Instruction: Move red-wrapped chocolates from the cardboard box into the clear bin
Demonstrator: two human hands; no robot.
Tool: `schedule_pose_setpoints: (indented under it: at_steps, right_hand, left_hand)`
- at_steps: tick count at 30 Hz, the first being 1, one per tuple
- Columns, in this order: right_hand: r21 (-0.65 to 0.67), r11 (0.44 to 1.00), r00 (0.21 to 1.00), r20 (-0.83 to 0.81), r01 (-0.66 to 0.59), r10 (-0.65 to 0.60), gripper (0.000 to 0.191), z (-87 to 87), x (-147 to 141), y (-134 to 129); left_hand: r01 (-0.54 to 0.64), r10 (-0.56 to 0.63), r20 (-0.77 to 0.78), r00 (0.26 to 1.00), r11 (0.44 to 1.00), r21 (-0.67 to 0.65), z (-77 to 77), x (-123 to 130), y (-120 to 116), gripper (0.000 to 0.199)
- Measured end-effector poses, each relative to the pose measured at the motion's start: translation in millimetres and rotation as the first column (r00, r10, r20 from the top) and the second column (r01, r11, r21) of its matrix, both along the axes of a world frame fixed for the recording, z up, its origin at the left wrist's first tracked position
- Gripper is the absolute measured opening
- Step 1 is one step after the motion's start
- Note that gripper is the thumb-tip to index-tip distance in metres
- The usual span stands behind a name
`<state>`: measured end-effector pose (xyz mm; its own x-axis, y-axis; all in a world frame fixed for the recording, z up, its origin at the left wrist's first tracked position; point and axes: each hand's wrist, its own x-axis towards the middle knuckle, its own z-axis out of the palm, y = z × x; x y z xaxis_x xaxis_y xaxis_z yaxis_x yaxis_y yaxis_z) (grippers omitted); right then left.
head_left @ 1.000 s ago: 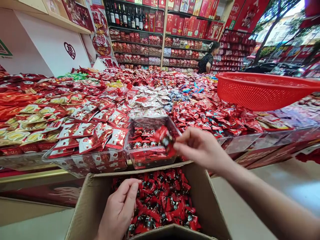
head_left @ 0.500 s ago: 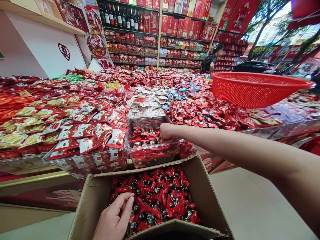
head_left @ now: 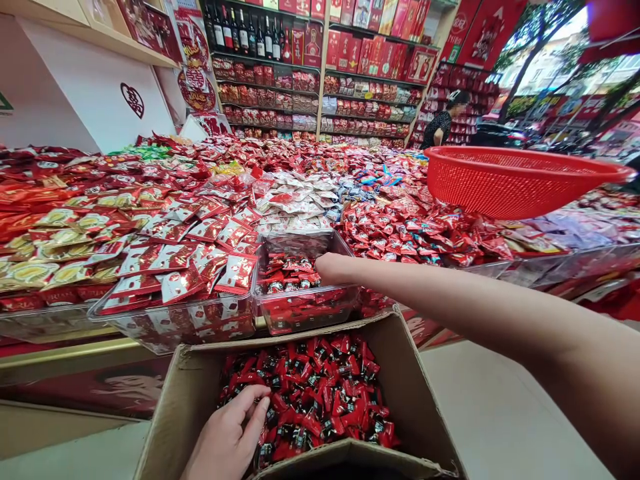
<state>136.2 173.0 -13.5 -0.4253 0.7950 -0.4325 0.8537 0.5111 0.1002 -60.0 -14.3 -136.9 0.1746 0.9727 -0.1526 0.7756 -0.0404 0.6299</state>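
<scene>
The right hand (head_left: 333, 268) is lowered into the right part of a clear plastic box (head_left: 296, 243), with the arm stretched across from the right side. Its fingers are hidden behind the hand, so I cannot tell if they grasp a sweet or have released it. Inside this plastic box, small red and black sweets (head_left: 293, 275) lie in rows, just beside the hand on its left.

Nearer to the wearer, below the plastic box, there is an open cardboard box (head_left: 407, 373). It contains a loose heap of wrapped sweets (head_left: 325, 393), also red and black. The left hand (head_left: 227, 430) is over the left part of this heap. Its thumb and first finger are bent, and their tips are close together; whether something is pinched between them, I cannot tell.

The plastic box stands at the front edge of the worktop, between red and white packets (head_left: 175, 257) on the left and a pile of red sweets (head_left: 400, 230) on the right. Directly behind it are white packets (head_left: 297, 200). Farther to the right, a big red plastic basket (head_left: 505, 183) rests, slightly tilted, above the goods. At the back, a person (head_left: 438, 128) in dark clothes is near the shelves, where bottles (head_left: 250, 37) stand upright.
</scene>
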Motion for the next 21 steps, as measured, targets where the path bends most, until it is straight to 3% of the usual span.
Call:
schedule_pose_setpoints:
  at_steps: [5, 11, 14, 17, 19, 21]
  right_hand:
    - [-0.01, 0.993, 0.99, -0.08, -0.114, 0.113, 0.037, -1.1, 5, 2]
    - [0.025, 0.99, 0.989, -0.052, -0.136, 0.138, 0.026, -4.1, 4, 5]
    - [0.065, 0.988, 0.987, -0.068, -0.142, 0.147, 0.023, -0.3, 6, 9]
    - [0.188, 0.975, 0.981, -0.132, -0.119, 0.145, 0.026, 17.7, 14, 0]
    - [0.293, 0.953, 0.946, -0.28, -0.079, 0.164, 0.025, 34.4, 21, -20]
    - [0.319, 0.946, 0.836, -0.502, -0.061, 0.223, 0.022, 43.2, 28, -51]
  left_hand:
    - [0.07, -0.069, -0.026, 0.997, 0.997, 0.015, 4.7, 3, 7, 0.023]
    - [0.122, -0.124, -0.092, 0.988, 0.992, -0.022, 7.4, 10, 12, 0.026]
    - [0.217, -0.237, -0.212, 0.948, 0.969, -0.115, -3.0, 6, 17, 0.03]
    - [0.266, -0.33, -0.272, 0.904, 0.932, -0.247, -21.4, -1, 21, 0.029]
    - [0.272, -0.367, -0.289, 0.884, 0.907, -0.321, -33.7, -4, 23, 0.04]
    - [0.274, -0.392, -0.298, 0.87, 0.889, -0.367, -43.1, -1, 22, 0.054]
